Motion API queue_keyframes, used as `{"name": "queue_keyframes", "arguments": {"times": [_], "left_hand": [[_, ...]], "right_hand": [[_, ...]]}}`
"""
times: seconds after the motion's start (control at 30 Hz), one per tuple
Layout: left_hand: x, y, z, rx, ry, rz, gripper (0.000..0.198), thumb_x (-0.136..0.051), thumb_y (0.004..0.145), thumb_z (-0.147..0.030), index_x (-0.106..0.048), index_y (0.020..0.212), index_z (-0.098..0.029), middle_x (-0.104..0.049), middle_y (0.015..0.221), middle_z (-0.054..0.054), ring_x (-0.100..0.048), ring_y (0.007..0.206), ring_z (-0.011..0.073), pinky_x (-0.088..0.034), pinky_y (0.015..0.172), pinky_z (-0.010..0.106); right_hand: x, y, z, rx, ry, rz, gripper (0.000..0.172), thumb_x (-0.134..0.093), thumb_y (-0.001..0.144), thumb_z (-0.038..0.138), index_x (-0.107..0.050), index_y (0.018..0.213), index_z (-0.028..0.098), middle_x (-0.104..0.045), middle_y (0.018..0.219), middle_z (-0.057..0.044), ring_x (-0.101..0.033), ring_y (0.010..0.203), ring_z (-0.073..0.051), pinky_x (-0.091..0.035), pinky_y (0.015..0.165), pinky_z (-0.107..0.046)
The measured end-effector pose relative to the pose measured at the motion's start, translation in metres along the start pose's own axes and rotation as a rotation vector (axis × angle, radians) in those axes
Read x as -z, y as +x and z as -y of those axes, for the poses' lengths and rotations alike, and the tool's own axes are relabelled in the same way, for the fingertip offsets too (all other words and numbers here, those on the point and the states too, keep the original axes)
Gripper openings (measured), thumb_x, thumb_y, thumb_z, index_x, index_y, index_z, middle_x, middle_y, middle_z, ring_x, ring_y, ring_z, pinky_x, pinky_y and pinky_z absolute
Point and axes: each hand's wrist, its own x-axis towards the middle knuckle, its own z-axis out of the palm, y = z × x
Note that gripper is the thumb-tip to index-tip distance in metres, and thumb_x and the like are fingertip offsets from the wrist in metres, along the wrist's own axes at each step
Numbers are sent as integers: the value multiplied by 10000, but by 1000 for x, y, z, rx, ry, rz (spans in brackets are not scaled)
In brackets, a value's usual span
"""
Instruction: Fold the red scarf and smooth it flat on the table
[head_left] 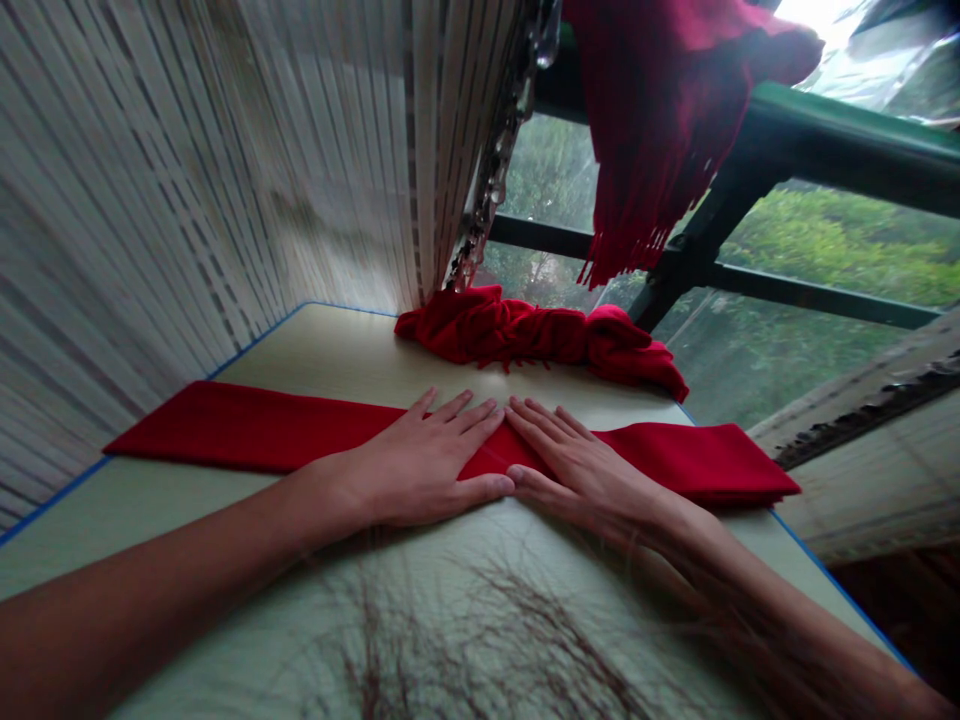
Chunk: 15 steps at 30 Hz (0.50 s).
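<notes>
Head view: a folded red cloth band lay flat across a pale table with blue edging, running left to right. The left hand and right hand pressed down on its middle, with the fingers spread wide and flat, gripping nothing, and the thumbs just beside each other. The step in hand looked like smoothing this fold, and the long ends seemed to want evening up. Beyond, a bunched fringed red scarf sat at the table's far edge, and another red scarf hung above it, before a window. A striped blind filled the left.
</notes>
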Motion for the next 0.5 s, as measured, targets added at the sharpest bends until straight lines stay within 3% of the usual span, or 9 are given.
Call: {"name": "queue_keyframes", "arguments": {"times": [0.5], "left_hand": [[-1, 0, 0, -9, 10, 14, 894, -200, 987, -785, -133, 1655, -194, -50, 1710, 50, -33, 1593, 271, -38, 1279, 554]], "right_hand": [[2, 0, 1, -16, 50, 5, 775, -335, 1026, 662, -223, 1638, 200, -225, 1700, -111, -181, 1579, -282, -183, 1281, -555]]}}
